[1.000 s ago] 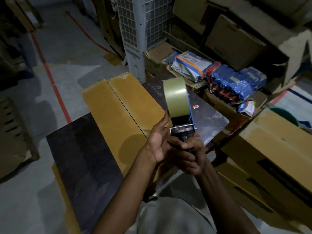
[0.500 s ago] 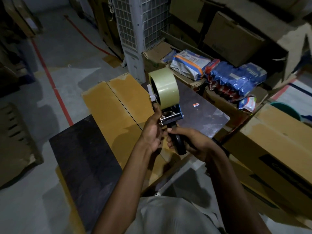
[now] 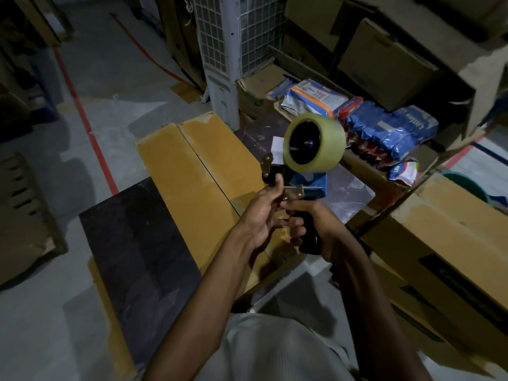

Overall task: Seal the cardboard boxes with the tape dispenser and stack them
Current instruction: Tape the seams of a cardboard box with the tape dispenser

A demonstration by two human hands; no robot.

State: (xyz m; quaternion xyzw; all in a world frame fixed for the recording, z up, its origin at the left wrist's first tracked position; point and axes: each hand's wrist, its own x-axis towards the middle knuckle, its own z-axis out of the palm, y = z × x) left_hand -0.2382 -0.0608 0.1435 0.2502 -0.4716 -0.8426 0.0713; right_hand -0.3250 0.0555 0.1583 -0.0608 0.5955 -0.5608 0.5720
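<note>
Fingers (image 3: 296, 224) of the right hand (image 3: 325, 228) curl around the black handle of the tape dispenser (image 3: 312, 185), while the left hand (image 3: 258, 215) pinches its front end. It is held above the cardboard box (image 3: 192, 166) on the counter (image 3: 132, 237).

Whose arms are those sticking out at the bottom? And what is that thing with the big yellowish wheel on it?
Those arms belong to a person wearing a camera on the head, so you see what that person sees, looking down. The wheel is a roll of tape sitting on a tape dispenser, a tool for sticking boxes shut. The right hand grips its black handle, and the left hand holds its front end. Below them a cardboard box lies on a dark table, flaps closed. Blue packets lie behind.
</note>
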